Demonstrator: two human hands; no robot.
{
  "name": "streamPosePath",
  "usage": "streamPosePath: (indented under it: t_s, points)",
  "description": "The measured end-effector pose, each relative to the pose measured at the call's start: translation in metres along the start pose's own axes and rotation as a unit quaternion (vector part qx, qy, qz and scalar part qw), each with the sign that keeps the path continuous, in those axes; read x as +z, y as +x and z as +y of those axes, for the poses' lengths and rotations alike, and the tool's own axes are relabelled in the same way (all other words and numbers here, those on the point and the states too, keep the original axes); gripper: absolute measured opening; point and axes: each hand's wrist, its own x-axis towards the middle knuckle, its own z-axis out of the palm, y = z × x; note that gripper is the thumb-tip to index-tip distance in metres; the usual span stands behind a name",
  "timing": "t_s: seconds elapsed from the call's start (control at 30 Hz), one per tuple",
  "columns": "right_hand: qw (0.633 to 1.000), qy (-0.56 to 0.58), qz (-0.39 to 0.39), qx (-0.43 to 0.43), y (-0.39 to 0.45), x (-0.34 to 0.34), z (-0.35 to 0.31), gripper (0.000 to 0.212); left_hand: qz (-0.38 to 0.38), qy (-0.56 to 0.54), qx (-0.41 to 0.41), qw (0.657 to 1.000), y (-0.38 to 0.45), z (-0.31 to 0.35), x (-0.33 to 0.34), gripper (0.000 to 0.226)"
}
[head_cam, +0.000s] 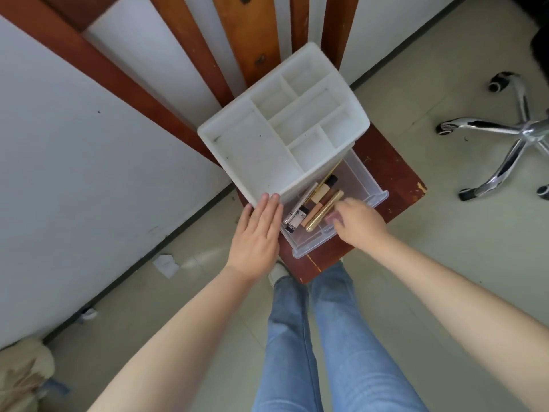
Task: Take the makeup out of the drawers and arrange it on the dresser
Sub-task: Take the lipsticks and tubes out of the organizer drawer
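- Head view: gold tube lay in the pulled-out clear drawer, long axis slanting from near-left to far-right
- Right hand was nearer, just beside it, fingers curled over the drawer; grip unclear
- Left hand rested flat, fingers straight, against the white organizer

The right hand blurred over the drawer's front at 4 o'clock, its fingertips unreadable. The organizer hid the makeup tubes' far ends. The office chair was cut off at 3 o'clock.
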Motion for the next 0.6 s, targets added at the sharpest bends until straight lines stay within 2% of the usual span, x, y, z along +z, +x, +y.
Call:
streamPosePath:
  t_s: [0.1, 0.17, 0.3, 0.47, 0.6]
  points:
    - [0.972, -0.17, -0.08, -0.14, 0.032, -0.001, -0.002, 0.036, -0.039, -0.002, -0.048, 0.998, 0.006, 0.0, 0.006, 0.048]
    - [0.942, -0.261, -0.122, -0.172, 0.051, 0.001, -0.001, 0.047, -0.046, -0.003, -0.059, 0.997, 0.006, -0.001, 0.008, 0.051]
    - [0.893, -0.364, -0.151, -0.218, 0.075, 0.006, 0.003, 0.064, -0.04, -0.01, -0.063, 0.997, 0.007, 0.0, 0.007, 0.052]
    - [0.831, -0.449, -0.152, -0.291, 0.094, 0.008, -0.001, 0.055, -0.031, -0.021, -0.073, 0.997, 0.008, 0.001, 0.0, 0.053]
    - [0.822, -0.457, -0.166, -0.297, 0.099, 0.008, -0.003, 0.048, -0.003, -0.034, -0.063, 0.997, 0.009, -0.003, 0.0, 0.051]
